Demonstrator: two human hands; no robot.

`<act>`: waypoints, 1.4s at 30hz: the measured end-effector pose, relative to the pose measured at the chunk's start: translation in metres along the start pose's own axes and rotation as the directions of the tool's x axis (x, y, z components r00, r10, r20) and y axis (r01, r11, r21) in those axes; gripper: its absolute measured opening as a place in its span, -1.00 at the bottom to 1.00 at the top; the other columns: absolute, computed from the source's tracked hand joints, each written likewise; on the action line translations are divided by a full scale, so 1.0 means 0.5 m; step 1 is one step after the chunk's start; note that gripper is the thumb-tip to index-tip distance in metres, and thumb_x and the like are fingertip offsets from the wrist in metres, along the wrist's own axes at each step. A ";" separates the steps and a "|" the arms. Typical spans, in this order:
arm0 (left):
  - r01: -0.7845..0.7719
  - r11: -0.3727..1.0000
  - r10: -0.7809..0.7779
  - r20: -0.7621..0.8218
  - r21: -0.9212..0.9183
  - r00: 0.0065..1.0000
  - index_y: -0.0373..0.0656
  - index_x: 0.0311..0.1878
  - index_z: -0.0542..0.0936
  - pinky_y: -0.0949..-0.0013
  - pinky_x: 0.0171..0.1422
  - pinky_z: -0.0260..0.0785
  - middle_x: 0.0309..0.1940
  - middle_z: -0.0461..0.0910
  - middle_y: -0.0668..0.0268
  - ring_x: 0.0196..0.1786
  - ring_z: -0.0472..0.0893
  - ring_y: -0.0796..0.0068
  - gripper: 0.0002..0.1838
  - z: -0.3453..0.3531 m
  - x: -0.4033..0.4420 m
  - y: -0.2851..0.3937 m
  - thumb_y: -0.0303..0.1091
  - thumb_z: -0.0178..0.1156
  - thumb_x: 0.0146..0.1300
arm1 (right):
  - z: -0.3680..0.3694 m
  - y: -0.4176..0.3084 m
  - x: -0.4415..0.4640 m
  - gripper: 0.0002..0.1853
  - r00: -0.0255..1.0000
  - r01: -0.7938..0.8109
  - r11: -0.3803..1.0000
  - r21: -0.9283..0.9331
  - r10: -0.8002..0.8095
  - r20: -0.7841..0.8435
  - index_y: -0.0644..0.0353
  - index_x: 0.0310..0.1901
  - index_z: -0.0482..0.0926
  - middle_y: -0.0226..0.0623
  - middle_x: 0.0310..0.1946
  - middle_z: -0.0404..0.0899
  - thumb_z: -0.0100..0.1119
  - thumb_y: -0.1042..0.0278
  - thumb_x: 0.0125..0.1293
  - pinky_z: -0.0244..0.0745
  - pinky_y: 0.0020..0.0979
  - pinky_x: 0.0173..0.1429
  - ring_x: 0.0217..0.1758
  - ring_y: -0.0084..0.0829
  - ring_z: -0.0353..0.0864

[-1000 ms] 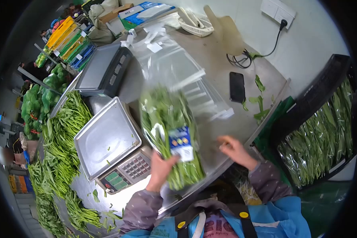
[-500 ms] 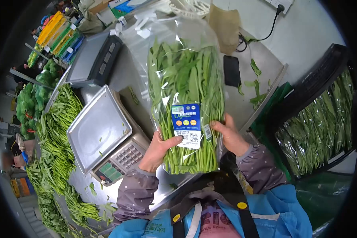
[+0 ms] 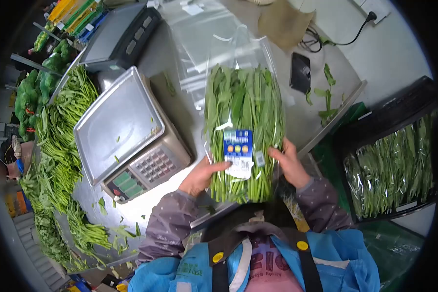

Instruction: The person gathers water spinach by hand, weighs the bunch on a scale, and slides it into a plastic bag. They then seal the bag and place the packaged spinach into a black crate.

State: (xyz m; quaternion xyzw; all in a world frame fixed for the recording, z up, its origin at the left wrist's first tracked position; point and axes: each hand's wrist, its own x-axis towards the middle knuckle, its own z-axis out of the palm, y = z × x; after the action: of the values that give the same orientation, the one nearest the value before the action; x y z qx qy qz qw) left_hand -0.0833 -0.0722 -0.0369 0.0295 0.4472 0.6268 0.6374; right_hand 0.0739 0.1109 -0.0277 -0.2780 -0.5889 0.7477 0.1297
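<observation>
A clear bag of leafy greens (image 3: 243, 102) is held upright in front of me, leaves at the top and cut stems at the bottom. My left hand (image 3: 199, 176) grips its lower left side, thumb over the front by the blue and white label (image 3: 238, 153). On the lower right side, my right hand (image 3: 291, 163) holds the bag with its thumb on the front, near a small barcode sticker (image 3: 260, 158). The fingers behind the bag are hidden. Flat empty plastic bags (image 3: 199, 36) lie on the table behind it.
To the left stands a scale (image 3: 119, 124) with a metal tray, and a second scale (image 3: 121, 36) behind it. Loose greens (image 3: 63, 151) are piled along the far left. A phone (image 3: 300, 73) lies at the right, and a black crate (image 3: 348, 182) holds bagged greens.
My right hand, empty a second ago, has taken hold of the bag's right side. The bag has come upright with its label facing me, and has since shifted slightly right in view.
</observation>
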 end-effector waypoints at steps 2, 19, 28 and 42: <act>-0.061 0.994 0.061 0.001 0.095 0.998 -0.28 0.25 0.14 0.31 0.31 0.06 0.10 0.37 0.13 0.17 0.34 0.30 -0.26 -0.002 -0.009 -0.002 -0.49 0.26 -0.02 | -0.003 0.007 -0.012 -0.57 1.000 0.018 0.998 -0.061 -0.017 0.008 0.36 0.06 0.32 -0.32 -0.07 0.46 0.12 0.51 0.14 0.28 -0.47 0.11 -0.01 -0.55 0.39; -0.017 0.986 -0.007 0.144 0.165 0.990 -0.22 0.04 0.46 0.46 0.12 0.26 -0.10 0.56 0.35 -0.05 0.49 0.55 -0.54 -0.050 -0.021 -0.005 -0.60 0.24 0.00 | 0.012 0.004 -0.082 -0.63 0.992 0.123 0.990 -0.063 -0.122 0.025 0.31 -0.04 0.36 -0.37 -0.17 0.52 0.21 0.53 0.12 0.38 -0.49 -0.01 -0.10 -0.60 0.46; 0.054 0.697 -0.088 0.010 0.715 0.996 -0.28 0.13 0.33 0.40 0.13 0.27 -0.06 0.51 0.20 -0.01 0.47 0.41 -0.42 -0.133 -0.098 0.107 -0.43 0.28 0.00 | 0.058 0.092 -0.115 -0.72 0.818 -0.162 0.915 -0.370 0.334 0.468 0.28 -0.17 0.50 -0.36 -0.28 0.56 0.24 0.32 0.11 0.41 -0.49 -0.14 -0.25 -0.59 0.50; 0.206 0.012 0.677 -0.160 0.978 0.719 -0.29 0.23 0.17 -0.13 0.35 -0.27 0.28 0.03 -0.03 0.34 -0.02 -0.09 -0.31 -0.018 -0.178 -0.120 -0.36 0.16 0.00 | -0.298 -0.048 0.178 -0.84 0.988 -0.008 0.804 -0.595 -0.086 -0.130 0.34 -0.26 0.53 -0.41 -0.48 0.51 -0.04 0.53 0.18 0.37 -0.62 -0.37 -0.46 -0.64 0.48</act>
State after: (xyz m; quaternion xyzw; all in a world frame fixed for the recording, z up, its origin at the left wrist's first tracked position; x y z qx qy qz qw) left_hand -0.0259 -0.1631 -0.0308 0.3298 0.9097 0.2216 0.1210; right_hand 0.0828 0.2843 -0.0507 -0.3480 -0.7872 0.5000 0.0956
